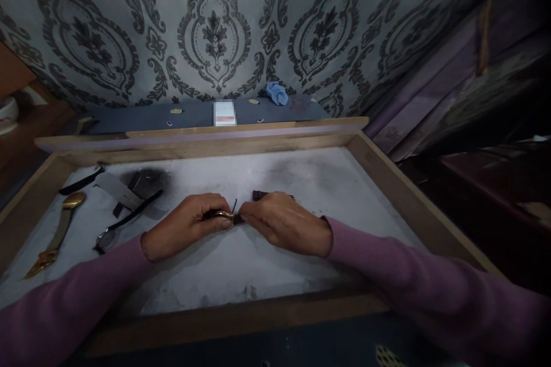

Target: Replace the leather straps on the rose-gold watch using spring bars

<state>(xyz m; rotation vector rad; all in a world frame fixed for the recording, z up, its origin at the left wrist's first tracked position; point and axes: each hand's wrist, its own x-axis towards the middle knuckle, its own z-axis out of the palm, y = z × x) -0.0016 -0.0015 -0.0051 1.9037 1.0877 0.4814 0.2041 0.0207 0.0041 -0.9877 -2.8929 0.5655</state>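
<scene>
My left hand (187, 221) is closed around a wristwatch (225, 214) with a gold-coloured case edge, low over the white surface. The fingers of my right hand (286, 223) pinch the short dark watch strap (238, 219) beside that case. A thin dark piece (235, 205) sticks up between the two hands; its kind is unclear. Just behind my right hand lies a dark brown strap (259, 195), mostly hidden by the hand. The watch's dial is covered by my left fingers.
Left in the wooden-rimmed tray (355, 146) lie a gold watch (64, 223), a black-strapped watch (129, 221), a grey strap (118, 190) and a black strap (81, 181). Beyond the rim are a blue crumpled cloth (276, 93) and a small white box (224, 113).
</scene>
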